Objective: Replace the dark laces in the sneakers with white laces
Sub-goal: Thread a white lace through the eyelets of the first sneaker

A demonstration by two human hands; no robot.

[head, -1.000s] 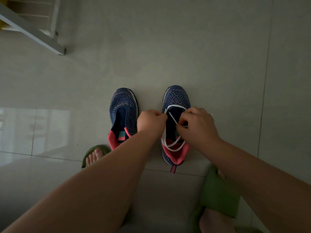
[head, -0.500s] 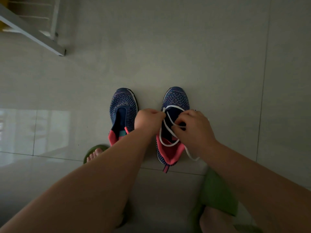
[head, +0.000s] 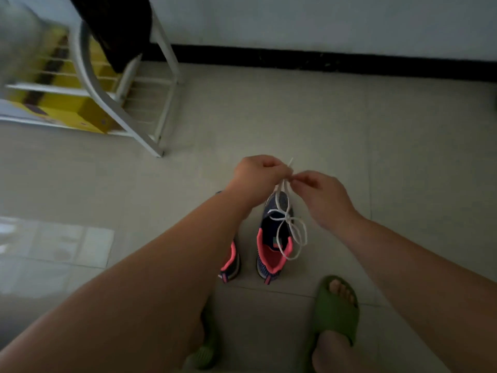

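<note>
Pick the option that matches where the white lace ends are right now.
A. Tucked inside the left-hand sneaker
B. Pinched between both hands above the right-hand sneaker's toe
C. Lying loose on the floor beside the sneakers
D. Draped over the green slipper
B: the left hand and right hand meet and pinch the white lace ends above the right-hand sneaker.

Two sneakers (head: 274, 238) side by side on the floor (head: 349, 157), rack (head: 113, 103) far left, hands (head: 289, 181) above.

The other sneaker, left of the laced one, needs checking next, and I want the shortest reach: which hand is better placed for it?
Probably the left hand. Its forearm already passes directly over that sneaker, while the right hand lies beyond the laced sneaker. Both pinch the white lace.
</note>
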